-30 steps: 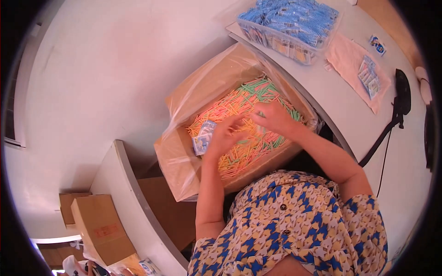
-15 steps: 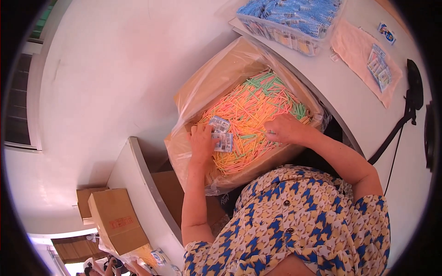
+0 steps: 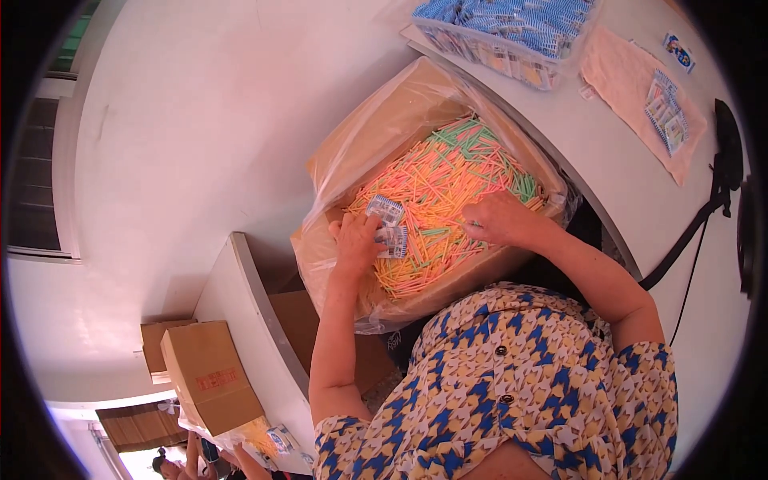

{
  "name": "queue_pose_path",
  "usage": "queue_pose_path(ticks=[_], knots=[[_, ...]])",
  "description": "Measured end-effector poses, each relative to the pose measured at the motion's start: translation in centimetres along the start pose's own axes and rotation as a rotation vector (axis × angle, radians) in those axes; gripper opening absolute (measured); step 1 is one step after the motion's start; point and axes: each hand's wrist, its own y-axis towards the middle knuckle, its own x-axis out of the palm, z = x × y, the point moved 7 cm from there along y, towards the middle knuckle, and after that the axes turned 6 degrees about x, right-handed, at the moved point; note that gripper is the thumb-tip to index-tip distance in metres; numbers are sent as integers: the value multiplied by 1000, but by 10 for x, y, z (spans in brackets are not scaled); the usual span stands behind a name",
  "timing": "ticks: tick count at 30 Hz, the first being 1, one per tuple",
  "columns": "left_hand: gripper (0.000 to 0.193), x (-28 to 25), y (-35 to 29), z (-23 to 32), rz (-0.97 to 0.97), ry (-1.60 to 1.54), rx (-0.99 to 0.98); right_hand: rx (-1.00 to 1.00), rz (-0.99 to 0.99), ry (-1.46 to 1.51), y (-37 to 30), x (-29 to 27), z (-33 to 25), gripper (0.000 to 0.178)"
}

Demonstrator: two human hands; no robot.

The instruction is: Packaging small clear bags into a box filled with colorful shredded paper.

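Thin candy-coloured sticks (image 3: 436,180) in pink, yellow, orange and green fill a cardboard box (image 3: 364,132) lined with clear plastic. At the box's left side my left hand (image 3: 356,240) is closed on a small clear packet (image 3: 392,242) with a blue striped edge. A second such packet (image 3: 386,210) lies just above it, beside my fingertips. Over the right part of the sticks, my right hand (image 3: 502,220) has its fingers curled in a pinch. What it holds, if anything, is hidden by the fingers.
A clear tub (image 3: 488,58) of blue-striped packets stands on the white table (image 3: 552,120) beyond the box. Right of it, a pink cloth (image 3: 620,88) carries several packets (image 3: 666,112). A black strap (image 3: 704,212) lies at the right. Cartons (image 3: 210,376) and other people appear at lower left.
The whole view has shifted slightly. My left fingers have moved a little over the lower packet and cover more of it. My right hand stays curled above the sticks.
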Motion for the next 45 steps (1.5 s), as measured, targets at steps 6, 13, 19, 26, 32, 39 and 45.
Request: queue_pose_path(ticks=[6,13,19,26,32,39,45], knots=[[23,-13,-7,-11,41,-139,-96,-15,27,5,-1,0,0,15],[13,-11,-7,-27,12,-176,-216,-6,17,12,0,-1,-1,18],[23,9,0,-52,14,-352,-427,14,-33,9,2,2,-1,23],[23,-34,10,-16,397,219,-73,23,-26,-3,0,-2,0,23],[10,-8,17,-4,366,-865,-257,88,-20,330,8,-11,1,27],[11,43,42,49,480,-1826,-346,323,-89,636,6,-24,13,17],[10,42,52,66,326,-1719,-199,534,72,983,19,-58,12,25]])
